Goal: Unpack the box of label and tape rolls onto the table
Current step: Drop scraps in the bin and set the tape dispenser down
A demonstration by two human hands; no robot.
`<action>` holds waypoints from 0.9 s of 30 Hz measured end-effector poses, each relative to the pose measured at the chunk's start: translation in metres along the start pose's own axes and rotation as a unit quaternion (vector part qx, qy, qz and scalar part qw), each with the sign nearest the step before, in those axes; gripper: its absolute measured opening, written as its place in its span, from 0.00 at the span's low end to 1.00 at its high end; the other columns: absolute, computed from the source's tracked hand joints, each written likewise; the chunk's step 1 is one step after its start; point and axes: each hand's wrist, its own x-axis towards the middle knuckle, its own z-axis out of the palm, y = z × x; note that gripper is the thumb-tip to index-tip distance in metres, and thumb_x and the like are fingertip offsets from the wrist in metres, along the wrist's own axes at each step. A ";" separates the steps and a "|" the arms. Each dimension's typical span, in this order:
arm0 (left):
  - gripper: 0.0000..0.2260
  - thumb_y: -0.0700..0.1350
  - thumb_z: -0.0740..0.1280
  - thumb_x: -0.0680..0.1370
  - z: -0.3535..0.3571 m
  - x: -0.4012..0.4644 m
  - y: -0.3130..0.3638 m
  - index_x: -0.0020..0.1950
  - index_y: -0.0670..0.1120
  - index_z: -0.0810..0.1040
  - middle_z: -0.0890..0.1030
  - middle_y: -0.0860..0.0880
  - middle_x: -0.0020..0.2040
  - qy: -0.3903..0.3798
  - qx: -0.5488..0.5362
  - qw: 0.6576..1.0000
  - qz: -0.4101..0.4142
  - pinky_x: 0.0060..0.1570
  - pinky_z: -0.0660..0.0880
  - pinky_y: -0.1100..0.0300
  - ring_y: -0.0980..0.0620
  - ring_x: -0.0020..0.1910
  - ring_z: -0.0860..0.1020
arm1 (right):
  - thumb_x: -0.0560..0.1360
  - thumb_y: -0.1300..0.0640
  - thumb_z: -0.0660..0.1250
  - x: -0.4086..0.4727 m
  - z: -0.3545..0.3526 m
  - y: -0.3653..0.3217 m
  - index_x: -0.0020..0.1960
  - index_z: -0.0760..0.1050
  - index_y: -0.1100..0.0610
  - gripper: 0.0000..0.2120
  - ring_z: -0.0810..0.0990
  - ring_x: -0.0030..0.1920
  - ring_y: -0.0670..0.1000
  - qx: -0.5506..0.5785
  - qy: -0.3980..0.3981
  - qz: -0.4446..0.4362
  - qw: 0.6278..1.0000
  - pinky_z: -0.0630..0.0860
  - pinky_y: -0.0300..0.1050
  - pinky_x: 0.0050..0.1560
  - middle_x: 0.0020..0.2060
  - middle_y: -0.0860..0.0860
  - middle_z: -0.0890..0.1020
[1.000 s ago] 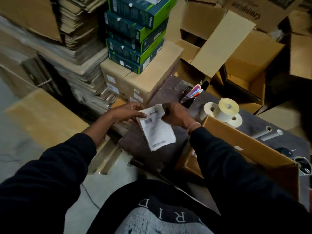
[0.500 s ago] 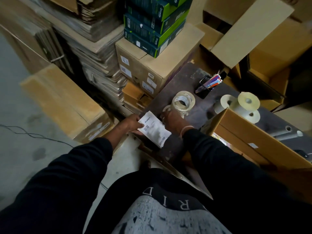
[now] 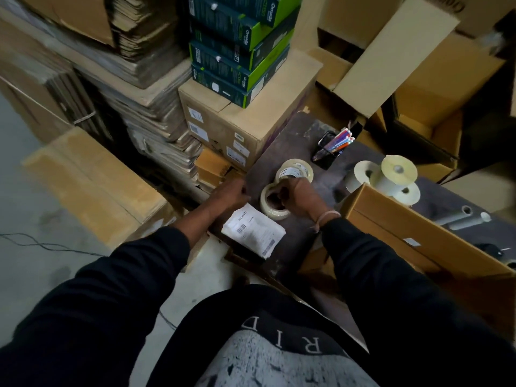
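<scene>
Dark table (image 3: 301, 141) bears two clear, pale tape rolls (image 3: 275, 202).

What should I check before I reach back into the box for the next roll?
1. Right hand free: not ok, its fingers sit inside the near tape roll.
2. Left hand free: cannot tell, it is closed at the table edge.
3. Far tape roll settled on the table: ok.
4. Printed slip secure: not ok, it overhangs the edge.
5. Label rolls stable: ok.
6. Box contents visible: cannot tell.
</scene>
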 end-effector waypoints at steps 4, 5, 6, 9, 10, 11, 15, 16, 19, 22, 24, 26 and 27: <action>0.09 0.41 0.69 0.81 -0.022 0.014 0.048 0.60 0.41 0.79 0.84 0.46 0.50 0.005 -0.255 0.963 0.089 0.43 0.80 0.62 0.54 0.44 0.84 | 0.74 0.66 0.69 -0.011 -0.035 0.025 0.54 0.83 0.60 0.10 0.82 0.47 0.54 0.132 0.116 0.016 0.984 0.77 0.45 0.48 0.48 0.56 0.85; 0.09 0.39 0.68 0.81 -0.025 0.019 0.063 0.60 0.39 0.79 0.85 0.43 0.49 -0.005 -0.303 0.948 0.095 0.43 0.81 0.61 0.52 0.43 0.84 | 0.73 0.69 0.69 -0.015 -0.044 0.033 0.52 0.82 0.61 0.10 0.82 0.43 0.54 0.184 0.142 0.026 0.972 0.79 0.46 0.46 0.44 0.56 0.85; 0.08 0.38 0.68 0.81 -0.027 0.025 0.078 0.60 0.38 0.78 0.85 0.41 0.49 -0.015 -0.342 0.935 0.098 0.43 0.82 0.59 0.50 0.43 0.84 | 0.74 0.73 0.67 -0.021 -0.053 0.041 0.51 0.81 0.63 0.10 0.80 0.39 0.53 0.253 0.158 0.038 0.954 0.78 0.45 0.42 0.40 0.56 0.83; 0.06 0.34 0.67 0.80 -0.021 0.044 0.124 0.57 0.38 0.78 0.84 0.40 0.47 -0.038 -0.390 0.913 0.116 0.40 0.81 0.58 0.49 0.39 0.83 | 0.74 0.80 0.60 -0.046 -0.083 0.066 0.52 0.76 0.66 0.13 0.74 0.35 0.50 0.395 0.216 0.073 0.890 0.74 0.39 0.36 0.36 0.57 0.76; 0.05 0.34 0.67 0.80 -0.018 0.048 0.141 0.55 0.40 0.79 0.85 0.41 0.45 -0.045 -0.396 0.908 0.131 0.39 0.81 0.59 0.51 0.37 0.83 | 0.75 0.79 0.60 -0.057 -0.091 0.075 0.54 0.76 0.68 0.12 0.75 0.36 0.50 0.411 0.230 0.087 0.878 0.77 0.39 0.37 0.36 0.58 0.76; 0.05 0.34 0.67 0.80 -0.014 0.052 0.156 0.53 0.42 0.79 0.85 0.43 0.44 -0.050 -0.397 0.904 0.147 0.37 0.81 0.61 0.52 0.36 0.83 | 0.76 0.79 0.60 -0.066 -0.097 0.086 0.54 0.76 0.69 0.12 0.77 0.36 0.51 0.431 0.244 0.095 0.863 0.79 0.40 0.39 0.37 0.58 0.77; 0.06 0.33 0.66 0.81 0.003 0.058 0.218 0.56 0.40 0.78 0.84 0.43 0.44 -0.074 -0.397 0.891 0.207 0.36 0.80 0.64 0.55 0.35 0.83 | 0.77 0.78 0.59 -0.104 -0.113 0.132 0.53 0.77 0.68 0.12 0.78 0.42 0.56 0.463 0.298 0.122 0.826 0.80 0.48 0.46 0.40 0.63 0.79; 0.06 0.34 0.66 0.81 0.009 0.059 0.233 0.56 0.39 0.78 0.84 0.42 0.44 -0.081 -0.396 0.887 0.223 0.36 0.80 0.64 0.54 0.35 0.83 | 0.78 0.77 0.60 -0.115 -0.116 0.145 0.55 0.77 0.69 0.11 0.80 0.43 0.56 0.450 0.312 0.135 0.826 0.82 0.45 0.46 0.42 0.64 0.80; 0.06 0.34 0.67 0.81 0.026 0.063 0.271 0.57 0.39 0.78 0.84 0.42 0.45 -0.099 -0.378 0.882 0.263 0.38 0.81 0.62 0.54 0.38 0.84 | 0.79 0.71 0.64 -0.144 -0.126 0.184 0.58 0.78 0.66 0.10 0.83 0.46 0.53 0.398 0.351 0.159 0.833 0.84 0.45 0.50 0.47 0.61 0.84; 0.05 0.34 0.68 0.80 0.044 0.064 0.310 0.55 0.41 0.78 0.84 0.36 0.47 -0.116 -0.354 0.883 0.285 0.42 0.83 0.60 0.52 0.40 0.85 | 0.77 0.67 0.68 -0.167 -0.135 0.227 0.57 0.79 0.63 0.09 0.84 0.45 0.52 0.343 0.375 0.175 0.843 0.84 0.50 0.52 0.45 0.58 0.85; 0.05 0.35 0.69 0.80 0.059 0.068 0.335 0.55 0.42 0.78 0.84 0.33 0.50 -0.129 -0.345 0.885 0.286 0.45 0.84 0.58 0.48 0.44 0.86 | 0.75 0.65 0.71 -0.176 -0.142 0.259 0.55 0.81 0.60 0.09 0.85 0.46 0.54 0.300 0.382 0.204 0.850 0.83 0.54 0.54 0.45 0.57 0.86; 0.05 0.36 0.71 0.79 0.076 0.072 0.360 0.53 0.44 0.79 0.84 0.36 0.49 -0.139 -0.330 0.891 0.279 0.49 0.84 0.57 0.46 0.47 0.87 | 0.73 0.65 0.72 -0.183 -0.149 0.290 0.55 0.82 0.58 0.11 0.85 0.50 0.55 0.271 0.376 0.245 0.852 0.82 0.55 0.57 0.47 0.55 0.86; 0.05 0.37 0.71 0.79 0.085 0.075 0.371 0.52 0.46 0.79 0.84 0.38 0.48 -0.144 -0.321 0.894 0.278 0.50 0.84 0.56 0.46 0.48 0.87 | 0.72 0.66 0.73 -0.186 -0.152 0.306 0.54 0.82 0.57 0.12 0.85 0.51 0.55 0.256 0.374 0.261 0.852 0.81 0.56 0.58 0.48 0.55 0.86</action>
